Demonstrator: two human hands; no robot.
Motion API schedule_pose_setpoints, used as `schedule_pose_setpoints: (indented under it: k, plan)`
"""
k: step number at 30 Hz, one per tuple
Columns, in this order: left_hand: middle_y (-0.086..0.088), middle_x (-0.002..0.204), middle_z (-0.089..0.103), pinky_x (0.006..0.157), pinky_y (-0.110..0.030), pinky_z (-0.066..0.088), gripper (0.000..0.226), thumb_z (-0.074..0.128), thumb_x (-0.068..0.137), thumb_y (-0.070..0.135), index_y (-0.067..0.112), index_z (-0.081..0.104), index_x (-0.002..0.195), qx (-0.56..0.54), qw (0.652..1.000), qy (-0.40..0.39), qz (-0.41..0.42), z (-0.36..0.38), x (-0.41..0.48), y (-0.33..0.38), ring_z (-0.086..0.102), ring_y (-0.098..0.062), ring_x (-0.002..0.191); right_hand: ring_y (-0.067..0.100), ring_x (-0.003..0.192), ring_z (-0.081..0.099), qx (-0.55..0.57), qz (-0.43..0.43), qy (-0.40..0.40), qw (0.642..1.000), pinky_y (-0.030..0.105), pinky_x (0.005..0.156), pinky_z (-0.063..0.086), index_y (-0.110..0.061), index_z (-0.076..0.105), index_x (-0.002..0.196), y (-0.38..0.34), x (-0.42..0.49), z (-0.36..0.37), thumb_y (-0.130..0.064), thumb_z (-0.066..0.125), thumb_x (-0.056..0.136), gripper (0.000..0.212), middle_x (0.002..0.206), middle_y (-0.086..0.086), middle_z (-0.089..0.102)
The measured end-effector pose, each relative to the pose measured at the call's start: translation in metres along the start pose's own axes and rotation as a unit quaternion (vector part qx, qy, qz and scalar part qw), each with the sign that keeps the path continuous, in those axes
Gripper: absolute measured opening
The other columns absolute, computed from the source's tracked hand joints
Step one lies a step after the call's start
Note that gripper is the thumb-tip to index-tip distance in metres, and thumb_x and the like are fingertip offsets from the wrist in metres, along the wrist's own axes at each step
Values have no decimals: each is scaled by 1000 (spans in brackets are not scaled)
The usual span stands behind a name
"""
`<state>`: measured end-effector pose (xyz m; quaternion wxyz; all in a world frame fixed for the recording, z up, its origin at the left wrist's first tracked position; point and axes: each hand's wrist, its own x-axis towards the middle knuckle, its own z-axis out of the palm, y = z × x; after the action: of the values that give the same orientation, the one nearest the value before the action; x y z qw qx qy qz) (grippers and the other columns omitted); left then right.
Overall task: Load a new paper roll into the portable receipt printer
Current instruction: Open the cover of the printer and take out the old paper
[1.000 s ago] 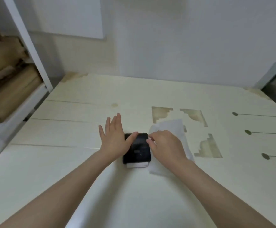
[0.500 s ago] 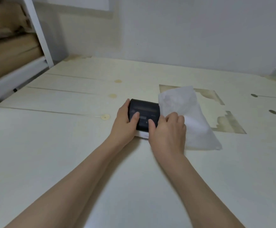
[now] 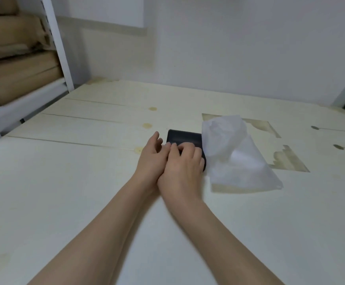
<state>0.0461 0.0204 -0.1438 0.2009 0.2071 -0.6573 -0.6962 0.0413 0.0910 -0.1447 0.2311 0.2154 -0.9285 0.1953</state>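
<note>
The small black receipt printer (image 3: 182, 136) lies flat on the pale wooden table (image 3: 85, 182), a little past the middle. My left hand (image 3: 151, 159) rests against the printer's left side with the fingers bent onto its top. My right hand (image 3: 185, 163) lies over the printer's near half, fingers curled onto the top, and hides that part. The two hands touch each other. No paper roll shows; a white translucent bag (image 3: 237, 155) lies just right of the printer with something pale inside that I cannot make out.
A white shelf post (image 3: 58, 46) and brown paper-wrapped packages (image 3: 17, 68) stand at the left. The wall (image 3: 229, 48) runs behind the table. Bare brown patches (image 3: 288, 161) and dark slots (image 3: 338, 147) mark the table top at the right.
My right hand has slid left over the top of the printer and now meets the left hand. The camera has moved, so the printer and bag sit higher in the view.
</note>
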Motion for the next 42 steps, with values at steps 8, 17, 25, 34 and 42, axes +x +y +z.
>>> schedule_pose_setpoints:
  k: [8, 17, 25, 34, 42]
  plan:
    - [15, 105, 59, 81, -24, 44, 27, 38, 99, 12, 32, 55, 108, 103, 994, -28, 22, 3, 7, 6, 53, -13, 98, 34, 113, 47, -14, 73, -43, 996, 40, 92, 36, -6, 44, 139, 48, 21, -13, -39, 48, 95, 55, 122, 13, 62]
    - [4, 122, 68, 98, -32, 50, 34, 45, 97, 15, 23, 59, 127, -21, 996, -11, 85, -3, 11, 10, 63, -12, 115, 29, 118, 50, 195, 4, 45, 980, 41, 99, 37, -7, 43, 142, 58, 29, -18, -25, 54, 91, 56, 119, 9, 65]
    - [-6, 127, 65, 97, -38, 52, 61, 64, 90, 32, 24, 40, 146, -130, 991, 0, 24, -14, 19, 12, 66, -20, 112, -11, 124, 45, 454, -3, -85, 887, 16, 100, 45, -22, 37, 147, 59, 28, -32, -11, 56, 95, 57, 145, -8, 44]
    - [-7, 103, 77, 79, -29, 59, 41, 54, 96, 41, 6, 68, 112, -130, 991, 2, -5, -19, 13, 23, 74, -21, 96, -4, 102, 63, 528, 35, -208, 822, 15, 85, 47, -33, 59, 124, 72, 30, -46, -12, 49, 100, 34, 115, -17, 70]
    - [-7, 102, 77, 89, -42, 58, 43, 56, 92, 49, 11, 71, 106, -96, 994, 53, 7, -21, 12, 24, 73, -25, 97, -7, 104, 62, 537, 22, -171, 826, 11, 89, 47, -22, 53, 137, 64, 22, -42, -12, 49, 100, 38, 125, -11, 67]
